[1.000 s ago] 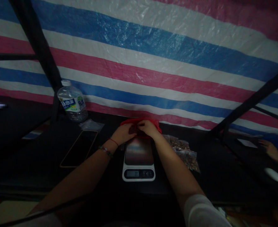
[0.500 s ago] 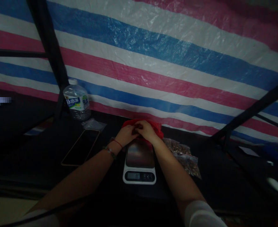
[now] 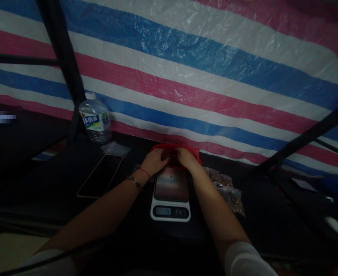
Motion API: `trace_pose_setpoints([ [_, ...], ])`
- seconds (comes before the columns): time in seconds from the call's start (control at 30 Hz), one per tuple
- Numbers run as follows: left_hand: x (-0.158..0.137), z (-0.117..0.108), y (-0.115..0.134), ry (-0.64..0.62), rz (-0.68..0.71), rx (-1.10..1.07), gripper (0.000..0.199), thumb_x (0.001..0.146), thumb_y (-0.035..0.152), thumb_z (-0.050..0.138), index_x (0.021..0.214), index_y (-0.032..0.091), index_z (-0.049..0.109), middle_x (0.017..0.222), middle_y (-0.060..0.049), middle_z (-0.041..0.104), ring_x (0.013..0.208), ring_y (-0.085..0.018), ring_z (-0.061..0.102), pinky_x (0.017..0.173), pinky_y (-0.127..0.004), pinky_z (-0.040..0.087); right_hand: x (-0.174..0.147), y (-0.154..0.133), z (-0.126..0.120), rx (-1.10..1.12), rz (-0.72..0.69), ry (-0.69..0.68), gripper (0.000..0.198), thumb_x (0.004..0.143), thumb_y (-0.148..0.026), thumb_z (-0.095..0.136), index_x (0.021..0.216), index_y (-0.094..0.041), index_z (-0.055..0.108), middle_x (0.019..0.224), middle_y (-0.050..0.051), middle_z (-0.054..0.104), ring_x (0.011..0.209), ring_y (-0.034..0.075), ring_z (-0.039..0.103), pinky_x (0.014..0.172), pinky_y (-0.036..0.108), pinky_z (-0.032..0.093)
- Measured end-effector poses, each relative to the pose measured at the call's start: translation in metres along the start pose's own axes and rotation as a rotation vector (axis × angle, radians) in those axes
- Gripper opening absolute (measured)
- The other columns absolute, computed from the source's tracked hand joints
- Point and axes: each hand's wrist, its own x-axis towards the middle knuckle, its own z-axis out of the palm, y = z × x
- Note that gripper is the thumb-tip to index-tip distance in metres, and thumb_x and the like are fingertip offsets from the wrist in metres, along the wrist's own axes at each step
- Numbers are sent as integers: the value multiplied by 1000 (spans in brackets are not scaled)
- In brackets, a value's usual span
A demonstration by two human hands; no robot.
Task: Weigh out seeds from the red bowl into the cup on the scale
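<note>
A red plastic bag (image 3: 197, 152) lies at the far end of the kitchen scale (image 3: 170, 219), its mouth spread and its inside dark. My left hand (image 3: 155, 161) grips the bag's left side, fingers curled toward the opening. On the other side my right hand (image 3: 187, 158) is closed on the bag's right edge; its fingertips are partly lost in shadow. Between my wrists the scale's metal plate (image 3: 171, 188) is bare apart from a small dark speck, and the display is lit.
Several small clear bags of brown pieces (image 3: 230, 197) lie right of the scale. To the left are a phone (image 3: 101, 176), clear empty bags (image 3: 115, 148) and a large plastic bottle (image 3: 95, 119). Behind hangs a striped sheet (image 3: 186, 84), with dark frame bars (image 3: 62, 50) at the sides.
My hands have moved apart from being together over the red bag, and its mouth has widened. The scale's reading has changed. The view has shifted slightly.
</note>
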Motion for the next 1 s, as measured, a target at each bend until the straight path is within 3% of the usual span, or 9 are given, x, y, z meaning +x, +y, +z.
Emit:
trace_pose_setpoints([
  [0.17,0,1,0,8,-13,46,33,83,36,55,108,17,63,109,-10,66,101,-23,61,89,-32,48,6,13,21,-219,115,-105,40,88,-9,42,123,-16,61,125,13,62,114,22,59,100,32,41],
  [0.33,-1,1,-1,4,-22,71,28,84,38,54,99,17,64,103,-9,67,97,-22,62,85,-31,49,8,18,30,-271,148,-187,37,89,-9,40,117,-13,64,120,16,64,105,24,63,94,33,45],
  [0.57,-1,1,-2,10,-53,80,29,83,39,54,99,16,64,102,-9,67,95,-22,62,84,-30,49,3,9,11,-8,-76,-167,41,80,0,43,108,-16,69,112,9,69,99,17,64,88,23,45],
  [0.7,-2,-1,-2,14,-50,68,29,84,38,54,101,17,64,103,-8,68,97,-22,62,86,-30,48,-6,0,-11,-47,-135,-144,33,80,-6,49,103,-15,71,107,8,71,95,17,64,84,23,45],
  [0.87,-1,-2,-2,13,-67,81,28,84,39,53,97,16,64,101,-9,68,95,-22,63,84,-30,49,-24,-18,-30,-128,-124,-353,15,75,-20,66,87,-15,74,83,5,72,71,15,63,60,22,41],
  [1.0,0,-2,-3,12,-73,84,28,83,40,54,96,17,64,98,-8,68,93,-22,63,82,-30,49,-32,-33,-28,-79,-206,-600,22,69,-31,74,85,-16,74,77,2,71,63,13,61,53,19,38],
])
